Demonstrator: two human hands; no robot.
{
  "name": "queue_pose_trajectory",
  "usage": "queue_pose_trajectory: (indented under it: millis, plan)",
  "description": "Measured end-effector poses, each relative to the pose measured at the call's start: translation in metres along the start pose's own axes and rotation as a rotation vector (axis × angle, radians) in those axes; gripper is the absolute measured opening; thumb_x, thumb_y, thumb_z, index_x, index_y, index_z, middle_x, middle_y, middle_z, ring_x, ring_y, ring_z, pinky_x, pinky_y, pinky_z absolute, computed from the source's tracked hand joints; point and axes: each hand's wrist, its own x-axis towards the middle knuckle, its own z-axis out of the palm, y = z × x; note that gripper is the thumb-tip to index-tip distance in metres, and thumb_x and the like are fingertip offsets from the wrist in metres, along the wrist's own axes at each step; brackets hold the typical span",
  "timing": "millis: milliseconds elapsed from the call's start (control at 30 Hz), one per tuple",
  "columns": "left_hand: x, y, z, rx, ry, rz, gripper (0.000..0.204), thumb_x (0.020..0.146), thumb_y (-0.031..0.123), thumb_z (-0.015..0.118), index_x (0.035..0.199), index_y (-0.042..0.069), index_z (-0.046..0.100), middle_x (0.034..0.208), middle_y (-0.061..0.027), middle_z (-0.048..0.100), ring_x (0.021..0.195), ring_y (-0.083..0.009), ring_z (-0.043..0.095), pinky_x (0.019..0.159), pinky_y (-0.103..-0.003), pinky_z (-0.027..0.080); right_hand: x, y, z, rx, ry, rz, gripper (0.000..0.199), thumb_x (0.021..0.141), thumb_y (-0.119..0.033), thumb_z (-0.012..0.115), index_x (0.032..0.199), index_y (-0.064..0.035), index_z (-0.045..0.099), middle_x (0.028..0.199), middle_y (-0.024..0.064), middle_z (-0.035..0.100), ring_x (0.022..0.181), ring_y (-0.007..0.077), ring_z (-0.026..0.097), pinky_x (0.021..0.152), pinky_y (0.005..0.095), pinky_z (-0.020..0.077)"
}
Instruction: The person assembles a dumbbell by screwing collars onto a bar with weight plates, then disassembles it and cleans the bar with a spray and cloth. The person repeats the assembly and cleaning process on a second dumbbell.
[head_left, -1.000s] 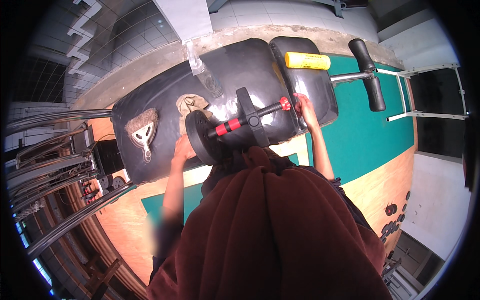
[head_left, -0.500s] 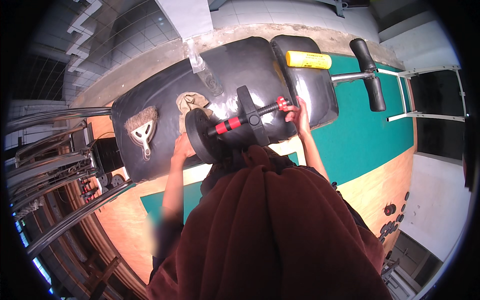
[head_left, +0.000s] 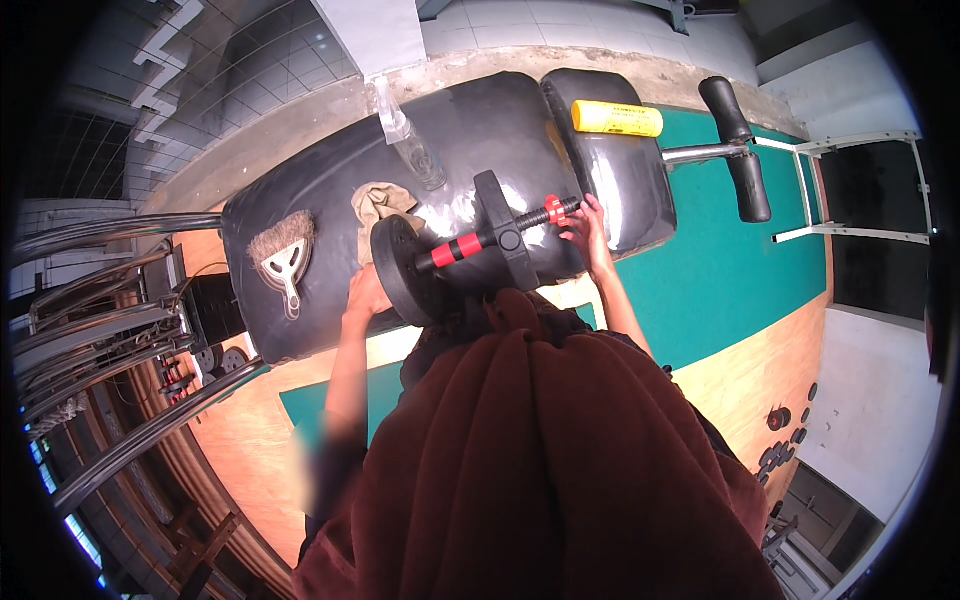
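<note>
An adjustable dumbbell point(head_left: 460, 250) with a red and black grip is tilted in front of my body, over the black padded bench point(head_left: 330, 190). A round black weight plate point(head_left: 397, 272) is on its left end, and a black plate seen nearly edge-on point(head_left: 506, 240) sits right of the grip. My left hand point(head_left: 369, 292) holds the left plate, fingertips hidden behind it. On the threaded right end is a red star nut point(head_left: 555, 209). The curled fingers of my right hand point(head_left: 590, 238) close around the bar end, thumb against the nut.
On the bench lie a beige cloth point(head_left: 378, 203), a brush with a white handle point(head_left: 287, 262), a clear spray bottle point(head_left: 415, 150) and a yellow cylindrical container point(head_left: 617, 118). A black padded roller point(head_left: 740, 150) stands right. Metal frames flank the left, above a green mat point(head_left: 720, 260).
The red star nut has moved left along the threaded bar, baring more of its end. My right hand has shifted slightly left. My left hand stays at the plate.
</note>
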Motion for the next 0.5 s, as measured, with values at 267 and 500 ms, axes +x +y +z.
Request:
queue_pose_trajectory:
  millis: [267, 500]
  plan:
    - [0.001, 0.000, -0.001, 0.023, -0.049, -0.022, 0.045, 0.061, 0.035, 0.068, 0.095, 0.006, 0.062, 0.093, -0.0208, 0.062, 0.091, -0.0381, 0.057, 0.078, -0.044, 0.046, 0.004, 0.011, -0.002, -0.097, -0.122, 0.106, 0.048, 0.091, -0.037, 0.042, 0.125, -0.0086, 0.025, 0.066, 0.0067, 0.055, 0.055, 0.0139, 0.051, 0.054, 0.0235, 0.0422]
    - [0.002, -0.002, 0.001, 0.018, -0.089, -0.046, 0.054, 0.060, 0.034, 0.071, 0.104, 0.006, 0.057, 0.098, -0.0199, 0.060, 0.093, -0.0392, 0.056, 0.079, -0.045, 0.045, 0.001, 0.014, -0.001, -0.049, -0.135, 0.140, 0.049, 0.090, -0.040, 0.042, 0.123, -0.0087, 0.027, 0.055, 0.0017, 0.043, 0.046, 0.0121, 0.043, 0.047, 0.0234, 0.0388]
